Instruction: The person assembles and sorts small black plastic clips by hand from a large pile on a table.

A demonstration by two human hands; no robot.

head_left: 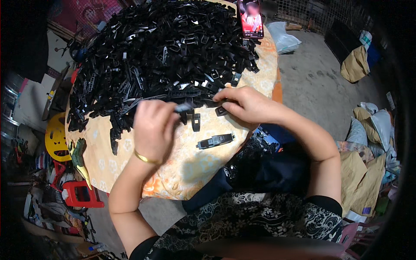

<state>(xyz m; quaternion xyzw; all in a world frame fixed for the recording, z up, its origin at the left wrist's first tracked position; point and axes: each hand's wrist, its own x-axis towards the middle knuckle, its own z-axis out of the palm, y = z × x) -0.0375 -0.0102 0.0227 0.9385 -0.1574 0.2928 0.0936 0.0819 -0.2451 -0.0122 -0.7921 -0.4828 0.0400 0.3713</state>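
A large heap of small black plastic parts [164, 52] covers the far side of a table with a floral cream cloth [125, 160]. My left hand [152, 130], smeared by motion, has its fingers curled at the heap's near edge. A blurred black plastic part [185, 107] shows at its fingertips. My right hand [247, 104] pinches at the heap's edge with thumb and forefinger; its grip is partly hidden. Beneath the thumb lies a small dark piece [221, 111]. Between my hands, a short black piece with a slot [196, 122] rests on the cloth. Nearer me lies a longer black clip-like piece [215, 141].
A phone with a lit screen [252, 31] is at the table's far right edge. A green and yellow long object [79, 160] lies at the left edge. Yellow [54, 143] and red [80, 193] plastic seats stand left. Brown sacks [355, 65] and bags are on the right floor.
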